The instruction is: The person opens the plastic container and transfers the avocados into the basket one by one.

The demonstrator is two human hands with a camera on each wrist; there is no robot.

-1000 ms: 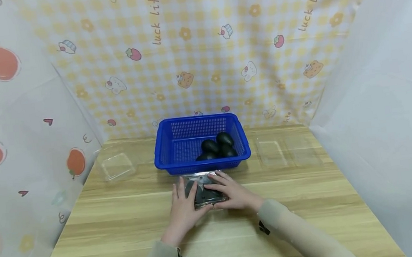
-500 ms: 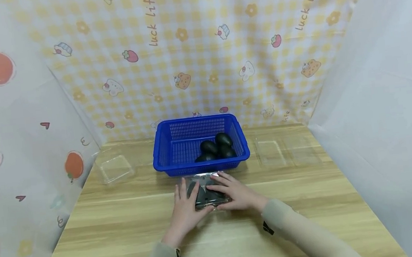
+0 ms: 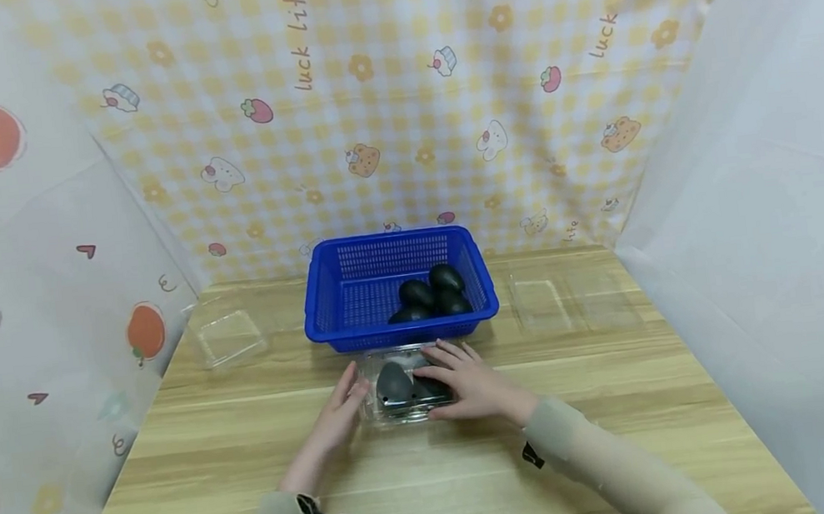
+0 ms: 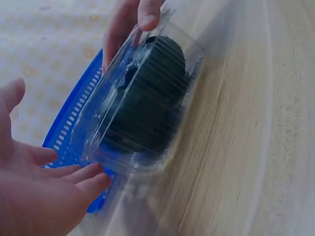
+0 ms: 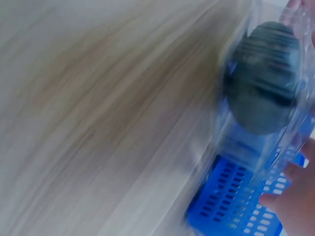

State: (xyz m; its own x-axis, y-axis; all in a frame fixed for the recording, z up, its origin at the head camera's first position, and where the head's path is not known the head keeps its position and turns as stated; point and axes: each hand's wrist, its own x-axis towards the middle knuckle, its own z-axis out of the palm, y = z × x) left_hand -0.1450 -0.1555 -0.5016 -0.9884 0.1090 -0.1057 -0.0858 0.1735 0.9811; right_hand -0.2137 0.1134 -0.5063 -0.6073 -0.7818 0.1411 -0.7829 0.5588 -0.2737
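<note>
A clear plastic clamshell box (image 3: 371, 412) stands in front of the blue basket, its lid down, with dark avocados (image 3: 394, 385) inside. My right hand (image 3: 474, 389) lies spread over the box's right end, fingers on the lid and thumb at the front edge; the left wrist view shows its fingertip on the lid (image 4: 101, 98). At the left end, my left hand (image 3: 339, 411) stands beside the box with straight fingers, palm turned toward it. In the left wrist view the left hand's fingertips are right at the box's near corner. My right palm covers part of the contents.
The blue basket (image 3: 318, 300) holds several dark avocados (image 3: 417, 293) toward its right side. An open clear box (image 3: 230, 335) lies at the back left of the wooden table (image 3: 436, 489), another clear box (image 3: 541, 302) at the back right. Curtains hang around three sides.
My left hand has come off the lid and moved left to the box's left side, uncovering an avocado beneath the lid. The right hand has stayed on the lid.
</note>
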